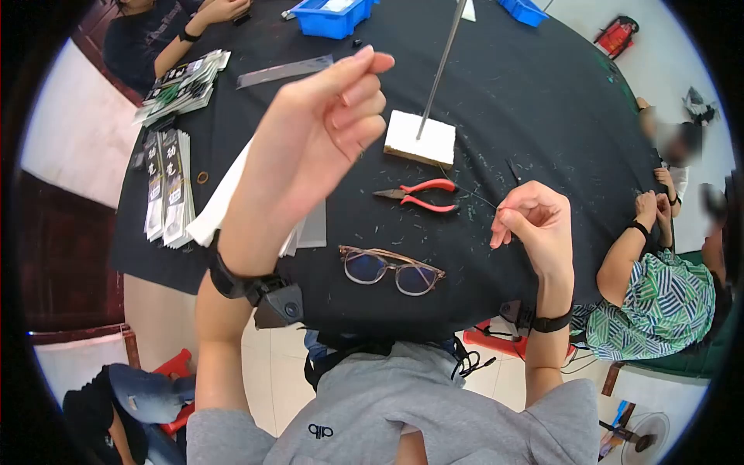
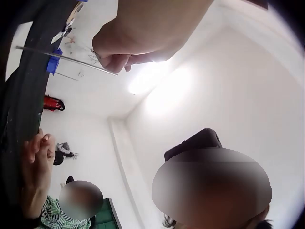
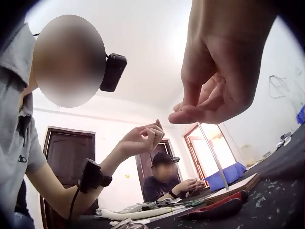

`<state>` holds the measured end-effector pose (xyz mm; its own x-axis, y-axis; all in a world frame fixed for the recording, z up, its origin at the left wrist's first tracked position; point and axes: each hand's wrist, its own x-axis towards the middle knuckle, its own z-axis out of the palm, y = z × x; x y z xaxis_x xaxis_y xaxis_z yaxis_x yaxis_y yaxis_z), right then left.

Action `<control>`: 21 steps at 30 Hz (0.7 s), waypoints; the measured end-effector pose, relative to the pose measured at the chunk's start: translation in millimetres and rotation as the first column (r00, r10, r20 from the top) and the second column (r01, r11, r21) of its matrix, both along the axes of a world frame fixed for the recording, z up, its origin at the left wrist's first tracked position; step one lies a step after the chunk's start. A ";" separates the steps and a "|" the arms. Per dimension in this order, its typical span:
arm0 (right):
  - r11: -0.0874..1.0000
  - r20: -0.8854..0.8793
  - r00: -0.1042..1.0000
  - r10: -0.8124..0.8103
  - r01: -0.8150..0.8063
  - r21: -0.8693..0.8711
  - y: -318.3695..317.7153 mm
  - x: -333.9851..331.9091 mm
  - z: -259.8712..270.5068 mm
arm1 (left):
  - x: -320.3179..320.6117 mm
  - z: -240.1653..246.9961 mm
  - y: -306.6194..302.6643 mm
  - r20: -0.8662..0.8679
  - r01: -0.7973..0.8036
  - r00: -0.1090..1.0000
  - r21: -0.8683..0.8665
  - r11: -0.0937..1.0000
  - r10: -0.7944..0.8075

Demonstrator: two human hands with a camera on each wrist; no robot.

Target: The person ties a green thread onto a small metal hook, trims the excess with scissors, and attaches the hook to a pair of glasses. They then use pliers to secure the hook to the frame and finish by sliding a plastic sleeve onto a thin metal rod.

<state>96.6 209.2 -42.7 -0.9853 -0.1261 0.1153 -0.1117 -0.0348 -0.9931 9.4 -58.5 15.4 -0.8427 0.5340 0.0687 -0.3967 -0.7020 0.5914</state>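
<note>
My left hand (image 1: 364, 77) is raised above the black table (image 1: 542, 101) with its fingers curled and thumb and fingertips pinched together. My right hand (image 1: 502, 225) hovers lower at the right, pinching a thin dark thread (image 1: 473, 196). The thread runs up and left toward the left hand, and its far end is too fine to follow. The right wrist view shows the right hand's (image 3: 190, 114) thumb and forefinger pressed together and the left hand (image 3: 147, 136) pinched beyond it. In the left wrist view, the left hand (image 2: 124, 57) appears from below.
Between the hands, a white foam block (image 1: 419, 138) holds an upright metal rod (image 1: 442, 66). Red-handled pliers (image 1: 422, 195) and a pair of glasses (image 1: 391, 269) lie near the table's edge. Stacks of packets (image 1: 167, 186) lie left, blue bins (image 1: 332, 17) at the back. Other people sit around the table.
</note>
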 end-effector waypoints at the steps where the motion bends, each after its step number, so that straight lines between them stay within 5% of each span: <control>1: 1.000 -0.033 0.999 0.006 -0.007 -0.007 -1.3 2.3 -3.4 | 7.9 -4.5 1.0 0.035 -0.012 0.999 0.029 1.000 0.011; 11: 0.999 0.016 0.999 -0.030 0.030 0.013 -51.6 29.1 -12.8 | 71.2 -43.9 9.3 0.327 -0.179 0.942 0.297 0.938 0.076; 17: 0.965 -0.287 0.948 -0.138 0.194 0.175 -82.9 33.6 -26.3 | 96.4 -68.5 23.0 0.467 -0.217 0.883 0.331 0.918 0.040; 19: 0.908 -0.564 0.823 -0.065 0.283 0.308 -87.9 32.6 -25.3 | 100.5 -74.7 25.3 0.502 -0.253 0.863 0.336 0.907 0.055; 21: 0.889 -0.563 0.822 -0.083 0.316 0.331 -93.8 38.2 -26.4 | 102.0 -79.7 26.4 0.499 -0.274 0.863 0.333 0.902 0.077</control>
